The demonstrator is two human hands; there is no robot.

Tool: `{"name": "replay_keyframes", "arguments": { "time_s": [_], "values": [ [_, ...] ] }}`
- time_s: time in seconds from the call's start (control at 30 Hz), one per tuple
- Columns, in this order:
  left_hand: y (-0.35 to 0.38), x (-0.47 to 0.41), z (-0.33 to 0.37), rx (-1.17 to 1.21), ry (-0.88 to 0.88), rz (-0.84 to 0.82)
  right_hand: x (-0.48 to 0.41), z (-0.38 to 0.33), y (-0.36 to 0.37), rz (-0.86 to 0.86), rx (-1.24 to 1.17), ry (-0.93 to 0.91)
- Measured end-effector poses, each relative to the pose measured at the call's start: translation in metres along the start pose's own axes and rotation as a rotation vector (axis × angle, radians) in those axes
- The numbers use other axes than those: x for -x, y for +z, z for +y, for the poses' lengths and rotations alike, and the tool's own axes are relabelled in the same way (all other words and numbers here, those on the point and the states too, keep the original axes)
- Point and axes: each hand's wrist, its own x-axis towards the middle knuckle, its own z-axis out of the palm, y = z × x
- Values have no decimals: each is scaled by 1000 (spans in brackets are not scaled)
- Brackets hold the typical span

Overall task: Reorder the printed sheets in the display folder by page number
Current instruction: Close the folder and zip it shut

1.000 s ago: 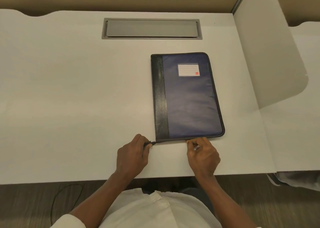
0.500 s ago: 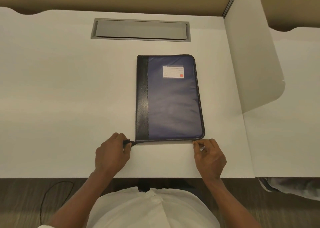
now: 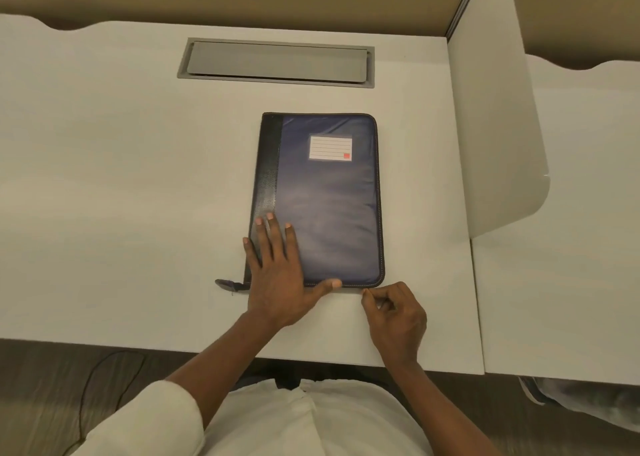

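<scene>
A closed dark blue zip folder [image 3: 332, 206] with a black spine strip and a white label [image 3: 330, 147] lies flat on the white desk [image 3: 121, 195]. My left hand [image 3: 277, 275] rests flat on its lower left corner, fingers straight and thumb along the bottom edge. The zip's black tail end [image 3: 227, 284] lies loose on the desk to the left of that corner. At the folder's lower right corner, my right hand [image 3: 394, 313] pinches with curled fingers; the zip pull is hidden between them. No printed sheets are visible.
A grey cable hatch [image 3: 277, 61] is set into the desk behind the folder. A white divider panel [image 3: 498, 126] stands to the right, with another desk beyond it. A thin black cable [image 3: 93, 379] lies on the floor below the desk's front edge.
My left hand let go of the zip's tail end and moved onto the folder, lying flat. My right hand travelled right along the bottom edge to the lower right corner.
</scene>
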Motion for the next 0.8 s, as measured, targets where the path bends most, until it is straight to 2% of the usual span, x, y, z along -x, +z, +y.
{"name": "replay_keyframes", "arguments": {
  "time_s": [0.37,0.5,0.63,0.7,0.8],
  "values": [
    [12,2,-21,-141,93,-4,-16,25,-12,-32,50,-86],
    [17,1,-26,-139,117,13,-33,30,-18,-3,36,-117],
    [17,0,-26,-113,122,12,-42,36,-18,-64,23,-164],
    [15,2,-22,-68,91,25,-46,39,-22,-99,26,-207],
    [9,-6,-4,71,-63,75,-56,40,-24,-146,14,-236]
  ]
}}
